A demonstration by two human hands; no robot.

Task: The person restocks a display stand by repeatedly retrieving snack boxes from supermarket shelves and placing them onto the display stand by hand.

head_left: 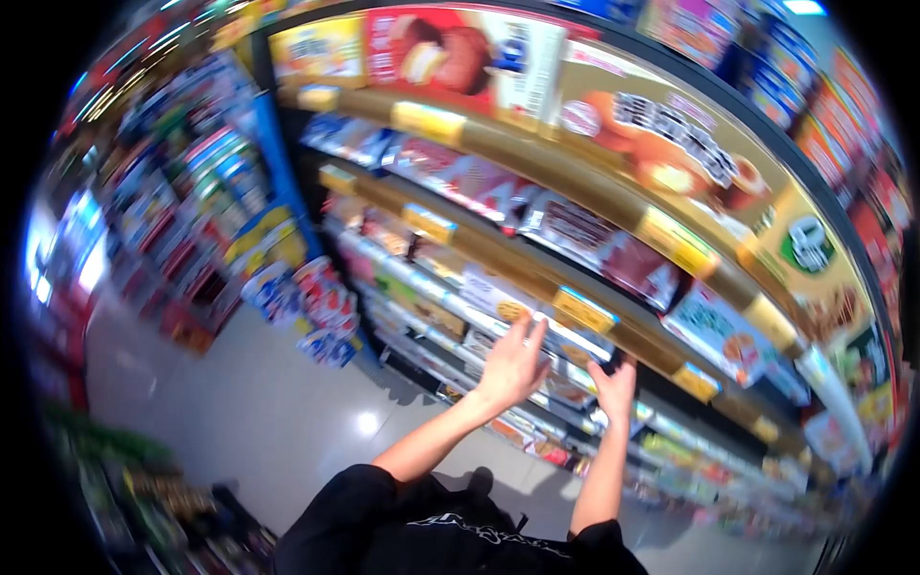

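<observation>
My left hand (pixel 516 366) reaches up to a lower shelf of packaged snacks, its fingers stretched and spread. Its fingertips are at the front of a pale box (pixel 487 292) with a round biscuit picture; blur hides whether they touch it. To its right, my right hand (pixel 616 388) reaches towards the same shelf with thumb and fingers apart, the fingertips partly lost in the dark gap. Nothing shows clearly in either hand. Just above the hands, a yellow price tag (pixel 585 310) hangs on the brown shelf edge.
Higher shelves hold a red snack box (pixel 441 57), a large gold box (pixel 661 134) and brown packs (pixel 575 226). A teal biscuit box (pixel 719 331) stands at the right. Blue and red bags (pixel 321 307) hang at the shelf's left end, above the shiny floor (pixel 316 422).
</observation>
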